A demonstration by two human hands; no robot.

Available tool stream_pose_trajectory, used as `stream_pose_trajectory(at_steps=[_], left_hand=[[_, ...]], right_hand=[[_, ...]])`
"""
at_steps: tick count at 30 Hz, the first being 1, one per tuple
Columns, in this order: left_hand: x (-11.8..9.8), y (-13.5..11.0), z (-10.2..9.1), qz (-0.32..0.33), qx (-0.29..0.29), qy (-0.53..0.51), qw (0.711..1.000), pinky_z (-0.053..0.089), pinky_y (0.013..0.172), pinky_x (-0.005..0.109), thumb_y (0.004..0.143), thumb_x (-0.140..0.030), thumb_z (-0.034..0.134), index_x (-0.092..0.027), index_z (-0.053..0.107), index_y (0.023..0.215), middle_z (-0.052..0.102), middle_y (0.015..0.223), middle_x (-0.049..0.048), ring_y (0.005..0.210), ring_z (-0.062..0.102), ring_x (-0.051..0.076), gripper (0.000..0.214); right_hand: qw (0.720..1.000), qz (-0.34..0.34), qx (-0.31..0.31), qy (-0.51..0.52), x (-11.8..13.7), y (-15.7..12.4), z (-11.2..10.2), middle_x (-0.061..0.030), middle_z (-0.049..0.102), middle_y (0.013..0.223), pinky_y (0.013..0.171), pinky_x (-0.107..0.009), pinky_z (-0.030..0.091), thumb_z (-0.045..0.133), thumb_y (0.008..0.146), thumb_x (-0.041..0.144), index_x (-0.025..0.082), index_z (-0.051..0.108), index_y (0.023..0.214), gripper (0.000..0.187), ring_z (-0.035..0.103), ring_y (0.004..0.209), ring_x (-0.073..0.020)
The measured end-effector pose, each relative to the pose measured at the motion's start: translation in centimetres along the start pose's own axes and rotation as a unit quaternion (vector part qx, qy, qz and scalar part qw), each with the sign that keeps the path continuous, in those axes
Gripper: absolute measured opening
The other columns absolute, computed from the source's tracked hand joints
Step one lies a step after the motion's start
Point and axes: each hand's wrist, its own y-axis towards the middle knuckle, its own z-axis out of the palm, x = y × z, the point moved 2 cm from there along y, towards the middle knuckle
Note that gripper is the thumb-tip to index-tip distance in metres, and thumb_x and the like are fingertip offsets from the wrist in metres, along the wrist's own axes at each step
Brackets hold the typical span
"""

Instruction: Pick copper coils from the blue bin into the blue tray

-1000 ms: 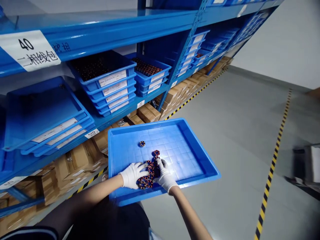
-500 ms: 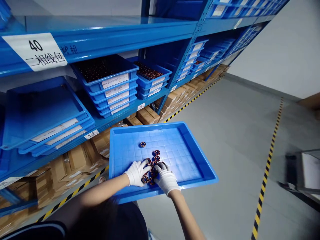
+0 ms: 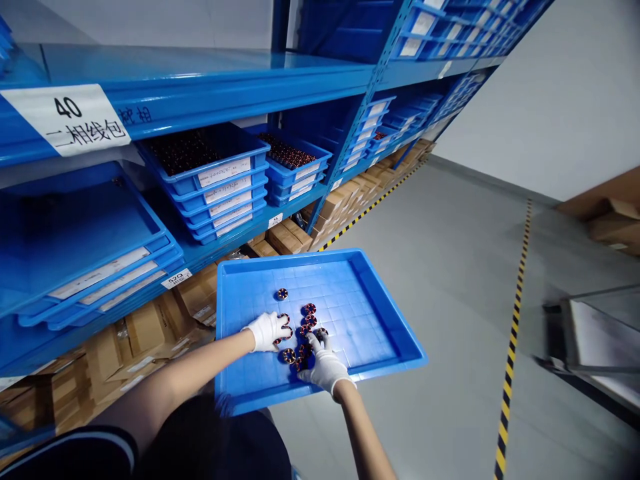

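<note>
A shallow blue tray [image 3: 365, 313] extends out in front of my body. Small round copper-wound motor stators lie in it, with a lone stator [image 3: 283, 293] toward the back and a loose cluster [image 3: 310, 321] near the middle. My left hand [image 3: 267, 331], in a white glove, has its fingers curled over a few stators left of the cluster, partly hiding them. Right of it, my gloved right hand [image 3: 327, 368] spreads thumb and fingers around the cluster's near side. Another stator [image 3: 289, 356] sits between the two hands.
Blue shelving [image 3: 225, 87] runs along the left, holding stacked bins [image 3: 225, 175] full of stators and flatter stacked trays [image 3: 100, 253]. Cardboard boxes [image 3: 155, 320] stand beneath. Yellow-black tape [image 3: 515, 320] marks the floor, and a cart [image 3: 595, 333] stands at right.
My left hand has drawn slightly left with a few stators, apart from the cluster. My right hand's fingers have spread wider and shifted a little left. The view has turned slightly right.
</note>
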Motion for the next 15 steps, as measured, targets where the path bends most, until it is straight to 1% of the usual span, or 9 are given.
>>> stream_pose_trajectory(at_steps=[2,4,5,7,9,11,15], left_hand=[[0.5,-0.7,0.1,-0.042,0.003,-0.009,0.999,0.047,0.067,0.048,0.067,-0.057,0.064,-0.035,0.044,0.127,0.027,0.142,0.0099,0.097,0.048,0.036,0.067],[0.9,-1.3,0.3,-0.092,0.010,-0.025,0.995,0.047,0.065,0.049,0.066,-0.059,0.065,-0.038,0.040,0.131,0.019,0.146,0.0099,0.095,0.050,0.036,0.073],[1.0,-1.5,0.4,-0.117,0.013,-0.034,0.992,0.048,0.064,0.048,0.066,-0.058,0.065,-0.038,0.039,0.132,0.018,0.146,0.0113,0.094,0.051,0.037,0.074],[0.8,-1.8,0.7,-0.152,0.015,-0.051,0.987,0.049,0.066,0.046,0.067,-0.054,0.066,-0.036,0.038,0.133,0.018,0.146,0.0141,0.096,0.052,0.036,0.074],[0.3,-2.0,1.0,-0.166,0.008,-0.063,0.984,0.049,0.071,0.045,0.071,-0.046,0.065,-0.032,0.039,0.132,0.018,0.146,0.0140,0.099,0.051,0.035,0.068],[-0.5,-2.0,1.3,-0.172,-0.002,-0.074,0.982,0.048,0.077,0.046,0.073,-0.043,0.063,-0.030,0.040,0.131,0.019,0.145,0.0135,0.103,0.049,0.034,0.063],[-1.7,-1.6,2.1,-0.210,-0.014,-0.104,0.972,0.046,0.079,0.049,0.066,-0.053,0.067,-0.025,0.041,0.131,0.017,0.144,0.0188,0.105,0.048,0.038,0.076]], right_hand=[[1.000,0.027,0.005,-0.010,0.2,0.1,0.5,-0.0110,-0.013,0.147,0.098,-0.037,0.038,0.081,0.040,0.029,0.034,0.018,0.142,0.120,0.039,0.122,-0.0357],[0.998,0.056,-0.015,-0.032,0.5,0.4,0.9,-0.0132,-0.013,0.146,0.092,-0.041,0.041,0.082,0.037,0.028,0.038,0.017,0.141,0.123,0.043,0.117,-0.0391],[0.997,0.059,-0.027,-0.034,0.8,0.5,1.0,-0.0145,-0.011,0.145,0.089,-0.042,0.043,0.082,0.037,0.029,0.039,0.019,0.140,0.121,0.046,0.114,-0.0386],[0.997,0.051,-0.049,-0.027,1.2,1.0,1.3,-0.0166,-0.005,0.144,0.085,-0.041,0.044,0.079,0.041,0.030,0.037,0.024,0.138,0.111,0.051,0.108,-0.0349],[0.997,0.036,-0.070,-0.017,1.5,1.3,1.4,-0.0181,0.002,0.142,0.085,-0.039,0.044,0.074,0.049,0.030,0.033,0.030,0.136,0.098,0.053,0.105,-0.0312],[0.996,0.031,-0.083,-0.013,1.7,1.6,1.5,-0.0193,0.004,0.140,0.086,-0.038,0.043,0.071,0.056,0.030,0.032,0.032,0.135,0.089,0.053,0.106,-0.0310],[0.995,0.041,-0.084,-0.041,2.3,2.0,1.6,-0.0202,-0.004,0.141,0.086,-0.042,0.043,0.071,0.058,0.030,0.036,0.025,0.139,0.093,0.052,0.107,-0.0356]])
